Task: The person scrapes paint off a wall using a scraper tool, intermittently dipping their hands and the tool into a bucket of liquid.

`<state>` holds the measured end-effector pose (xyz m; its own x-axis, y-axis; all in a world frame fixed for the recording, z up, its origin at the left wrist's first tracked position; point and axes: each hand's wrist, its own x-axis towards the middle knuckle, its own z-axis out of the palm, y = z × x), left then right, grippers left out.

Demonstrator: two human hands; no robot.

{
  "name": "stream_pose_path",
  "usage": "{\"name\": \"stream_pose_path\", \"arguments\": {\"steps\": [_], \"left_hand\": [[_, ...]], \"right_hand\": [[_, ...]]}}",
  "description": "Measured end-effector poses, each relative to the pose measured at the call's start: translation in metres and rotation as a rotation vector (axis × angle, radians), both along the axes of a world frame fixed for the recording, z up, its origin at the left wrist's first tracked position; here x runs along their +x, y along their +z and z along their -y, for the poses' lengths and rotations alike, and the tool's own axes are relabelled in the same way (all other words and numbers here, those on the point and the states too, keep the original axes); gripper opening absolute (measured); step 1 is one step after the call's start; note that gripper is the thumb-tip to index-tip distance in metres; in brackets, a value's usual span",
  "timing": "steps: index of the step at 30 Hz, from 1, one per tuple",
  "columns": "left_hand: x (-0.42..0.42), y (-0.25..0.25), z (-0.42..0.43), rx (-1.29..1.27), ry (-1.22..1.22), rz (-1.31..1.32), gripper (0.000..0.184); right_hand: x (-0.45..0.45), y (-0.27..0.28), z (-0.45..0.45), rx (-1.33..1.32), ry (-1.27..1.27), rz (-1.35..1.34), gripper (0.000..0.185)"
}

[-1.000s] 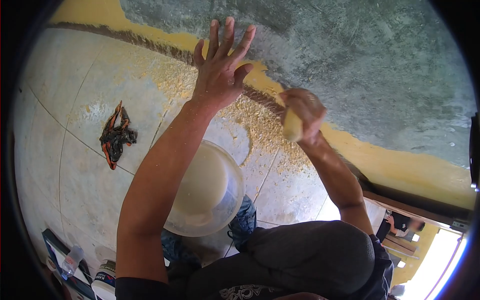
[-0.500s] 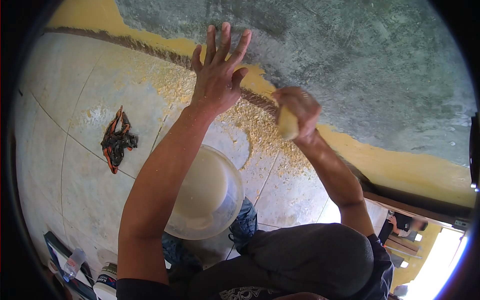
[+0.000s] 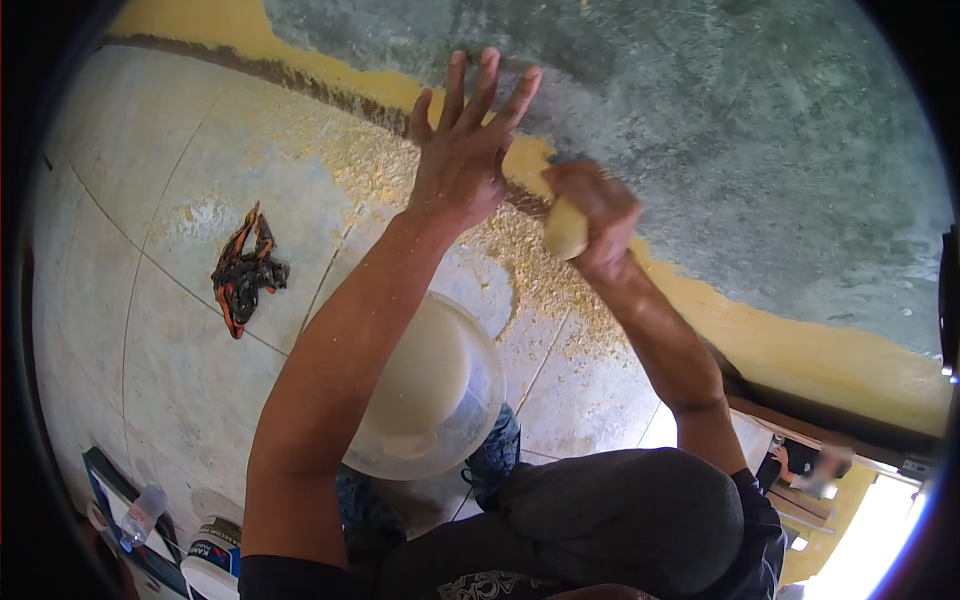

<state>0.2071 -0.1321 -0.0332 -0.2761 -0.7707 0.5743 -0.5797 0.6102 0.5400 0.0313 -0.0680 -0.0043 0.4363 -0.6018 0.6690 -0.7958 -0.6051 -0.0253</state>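
Note:
My left hand (image 3: 465,165) is spread against the wall, its fingers pointing up across the yellow paint edge (image 3: 385,88) onto the bare grey surface (image 3: 720,170). My right hand (image 3: 603,212), blurred by motion, is closed round a pale-handled scraping tool (image 3: 567,230) low on the wall. Its working end is hidden by the hand and blur. Beneath both hands, yellow paint flakes (image 3: 530,265) lie heaped on the floor along the wall's foot. Between my legs stands a translucent round tub (image 3: 487,410) containing cloudy whitish liquid.
A crumpled black and orange cloth or bag (image 3: 245,275) lies on the tiled floor at left. A clear bottle (image 3: 143,515) and a white paint bucket (image 3: 212,560) are at lower left. Another person (image 3: 800,460) is by the bright doorway at lower right.
The view has shifted slightly, so the tub and cloth appear further right. My left hand stays spread on the wall. My right hand has tilted slightly with the tool still in its grip.

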Motion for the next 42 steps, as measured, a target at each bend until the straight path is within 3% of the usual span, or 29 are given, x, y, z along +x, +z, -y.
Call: {"name": "stream_pose_path", "arguments": {"steps": [4, 8, 12, 14, 16, 18, 20, 22, 24, 26, 28, 32, 35, 39, 42], "left_hand": [[-0.002, 0.002, 0.003, -0.005, -0.005, -0.043, 0.077], [0.000, -0.001, 0.003, -0.013, 0.001, -0.050, 0.078], [0.000, 0.001, 0.002, -0.003, -0.014, -0.064, 0.078], [0.002, -0.001, 0.002, 0.013, -0.011, -0.063, 0.078], [0.001, -0.003, -0.002, 0.025, -0.022, -0.056, 0.078], [0.001, -0.004, -0.001, 0.019, -0.008, -0.085, 0.079], [0.004, -0.003, -0.002, 0.036, 0.005, -0.085, 0.080], [0.005, -0.003, 0.001, 0.024, -0.007, -0.045, 0.079], [0.003, 0.000, 0.001, 0.033, -0.018, -0.067, 0.077], [0.003, 0.002, 0.000, 0.042, -0.005, -0.093, 0.077], [0.003, 0.000, 0.000, 0.043, -0.003, -0.071, 0.076], [0.003, -0.001, 0.000, 0.048, -0.026, -0.112, 0.076], [0.003, -0.003, 0.001, 0.038, -0.019, -0.095, 0.077], [0.002, -0.001, 0.002, 0.038, -0.023, -0.108, 0.078], [0.003, -0.005, 0.002, 0.029, -0.003, -0.076, 0.078]], "right_hand": [[0.000, 0.006, 0.008, -0.087, 0.074, 0.066, 0.017], [0.005, 0.014, 0.012, 0.008, 0.064, 0.181, 0.013], [0.010, 0.019, 0.009, -0.046, 0.024, 0.014, 0.013], [0.012, 0.022, 0.016, 0.036, 0.021, 0.170, 0.015], [0.009, 0.010, 0.010, 0.037, -0.026, 0.161, 0.017], [0.012, -0.003, 0.005, 0.091, -0.118, -0.132, 0.015], [0.014, 0.006, 0.004, -0.021, -0.042, -0.107, 0.015], [0.011, 0.028, 0.002, 0.020, -0.042, 0.174, 0.015], [0.009, 0.028, 0.008, -0.050, 0.007, 0.134, 0.013], [0.013, 0.017, 0.008, -0.004, -0.001, -0.093, 0.015], [0.012, 0.017, 0.005, 0.061, -0.010, -0.083, 0.018], [0.007, 0.005, 0.015, -0.090, 0.051, -0.016, 0.018], [0.012, 0.024, 0.015, 0.043, -0.002, 0.032, 0.015], [-0.001, 0.005, 0.013, 0.006, 0.013, -0.038, 0.015], [0.011, 0.020, 0.019, -0.020, 0.042, 0.052, 0.014]]}}
